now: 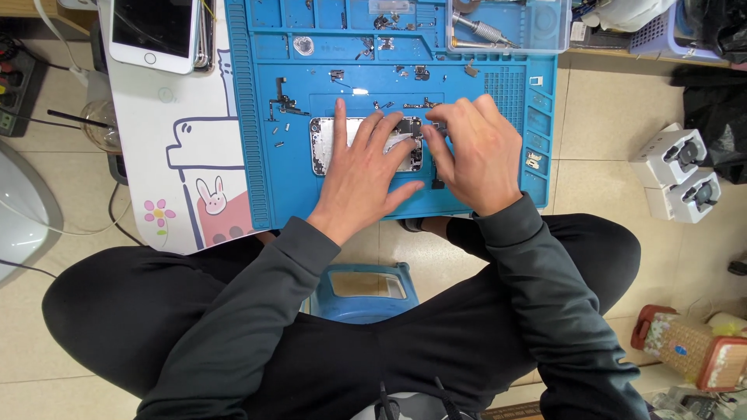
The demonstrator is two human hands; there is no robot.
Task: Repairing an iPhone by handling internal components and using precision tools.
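A pale tiled floor (607, 117) surrounds a low white tabletop (156, 117) printed with a cartoon rabbit. On its right part lies a blue work mat (257, 155) with ridged edges and small compartments. A white phone (152, 35) rests far left, a clear tray (510, 27) far right. At the mat's centre lies an opened phone body (323, 144). The left hand (362, 175) presses flat on it, fingers spread, gripping nothing. The right hand (475, 155) curls at its right edge; whether it pinches anything is hidden. Tiny screws (278, 136) lie scattered left.
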